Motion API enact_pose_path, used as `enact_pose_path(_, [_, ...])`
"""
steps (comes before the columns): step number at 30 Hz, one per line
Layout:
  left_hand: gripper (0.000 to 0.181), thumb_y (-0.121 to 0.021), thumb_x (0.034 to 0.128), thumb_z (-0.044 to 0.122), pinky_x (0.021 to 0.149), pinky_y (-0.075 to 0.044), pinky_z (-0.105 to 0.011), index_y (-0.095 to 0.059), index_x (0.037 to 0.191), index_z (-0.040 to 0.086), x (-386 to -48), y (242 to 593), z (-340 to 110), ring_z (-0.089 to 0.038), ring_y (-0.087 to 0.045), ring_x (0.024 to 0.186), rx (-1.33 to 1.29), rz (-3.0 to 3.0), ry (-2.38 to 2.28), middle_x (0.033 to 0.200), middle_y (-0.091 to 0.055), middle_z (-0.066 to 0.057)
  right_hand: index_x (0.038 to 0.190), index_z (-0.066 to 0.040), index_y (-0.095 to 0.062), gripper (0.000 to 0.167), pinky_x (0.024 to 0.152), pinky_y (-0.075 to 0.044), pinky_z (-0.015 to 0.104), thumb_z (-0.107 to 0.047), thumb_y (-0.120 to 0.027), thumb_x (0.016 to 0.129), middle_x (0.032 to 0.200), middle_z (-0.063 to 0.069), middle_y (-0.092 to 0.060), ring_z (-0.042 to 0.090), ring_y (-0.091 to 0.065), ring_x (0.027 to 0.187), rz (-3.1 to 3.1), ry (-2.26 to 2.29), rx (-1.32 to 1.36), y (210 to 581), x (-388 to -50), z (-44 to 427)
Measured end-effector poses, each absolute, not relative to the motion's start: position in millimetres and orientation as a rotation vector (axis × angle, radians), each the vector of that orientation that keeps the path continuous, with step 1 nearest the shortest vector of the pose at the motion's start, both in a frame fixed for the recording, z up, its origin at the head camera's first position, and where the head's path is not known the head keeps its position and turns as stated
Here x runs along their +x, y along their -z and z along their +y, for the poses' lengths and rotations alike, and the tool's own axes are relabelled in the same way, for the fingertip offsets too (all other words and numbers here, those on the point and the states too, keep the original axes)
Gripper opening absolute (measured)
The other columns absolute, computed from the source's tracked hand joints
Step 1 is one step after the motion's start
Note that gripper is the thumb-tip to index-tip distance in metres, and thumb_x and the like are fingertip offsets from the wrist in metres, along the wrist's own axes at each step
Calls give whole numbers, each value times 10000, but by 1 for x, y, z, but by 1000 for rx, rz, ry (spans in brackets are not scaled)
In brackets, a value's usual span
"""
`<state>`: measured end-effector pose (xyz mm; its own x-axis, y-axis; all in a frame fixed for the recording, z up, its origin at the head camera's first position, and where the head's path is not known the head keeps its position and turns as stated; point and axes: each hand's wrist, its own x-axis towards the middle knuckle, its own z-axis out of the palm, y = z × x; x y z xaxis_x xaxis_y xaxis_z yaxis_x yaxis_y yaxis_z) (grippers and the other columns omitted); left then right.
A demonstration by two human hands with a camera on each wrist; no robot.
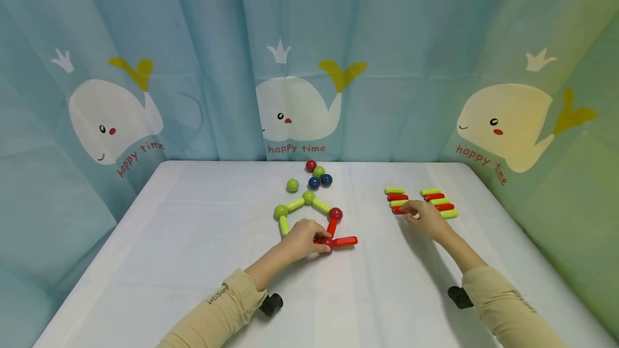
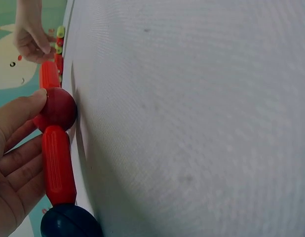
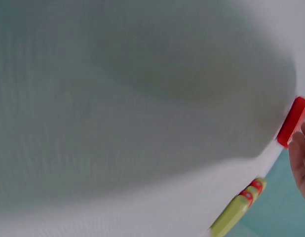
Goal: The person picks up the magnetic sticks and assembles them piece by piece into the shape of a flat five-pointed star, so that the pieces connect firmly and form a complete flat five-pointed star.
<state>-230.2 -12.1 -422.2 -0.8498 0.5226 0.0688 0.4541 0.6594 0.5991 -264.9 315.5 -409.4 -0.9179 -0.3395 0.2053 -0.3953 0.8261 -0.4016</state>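
Note:
My left hand (image 1: 303, 238) pinches a red ball (image 2: 58, 109) between thumb and fingers, at the near right corner of a ring of balls and sticks. From that ball a red stick (image 1: 345, 241) points right, while another red stick (image 2: 58, 165) leads to a dark blue ball (image 2: 69, 222), which my hand hides in the head view. Farther round the ring come another red ball (image 1: 336, 214), green balls (image 1: 308, 197) and green sticks (image 1: 296, 204). On the right, my right hand (image 1: 427, 220) holds the end of a red stick (image 3: 293, 121) between its fingertips.
Loose balls lie behind the ring: a green one (image 1: 292, 185), a red one (image 1: 311, 166) and blue ones (image 1: 314, 183). Two rows of green and red sticks (image 1: 439, 201) lie at the right. A whale-print curtain (image 1: 217, 69) borders the white table (image 1: 159, 262).

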Motion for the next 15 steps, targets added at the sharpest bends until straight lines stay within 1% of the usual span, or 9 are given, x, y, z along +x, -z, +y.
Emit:
enact_pose_path(4, [285, -779, 768, 206, 794, -462, -229, -736, 1015, 71, -229, 423, -11, -83, -612, 855, 793, 2763, -944, 929, -741, -7, 967, 101, -634, 172, 731, -520, 466, 50, -657, 804, 884, 209, -646, 327, -587, 800, -2901, -630, 512, 411, -269, 322])
enact_pose_path(7, [286, -780, 767, 209, 784, -460, -222, -737, 1015, 71, -228, 423, -10, -80, -610, 851, 786, 2760, -941, 932, -741, -4, 979, 104, -629, 183, 730, -520, 468, 54, -654, 804, 899, 224, -626, 340, -588, 805, -2917, -605, 484, 413, -273, 325])
enact_pose_path(15, [285, -784, 761, 198, 743, -465, -192, -738, 1011, 71, -229, 421, -10, -64, -612, 832, 775, 2759, -960, 930, -741, -5, 921, 69, -632, 164, 734, -521, 473, 86, -680, 766, 831, 177, -552, 335, -582, 780, -2906, -467, 518, 412, -279, 327])
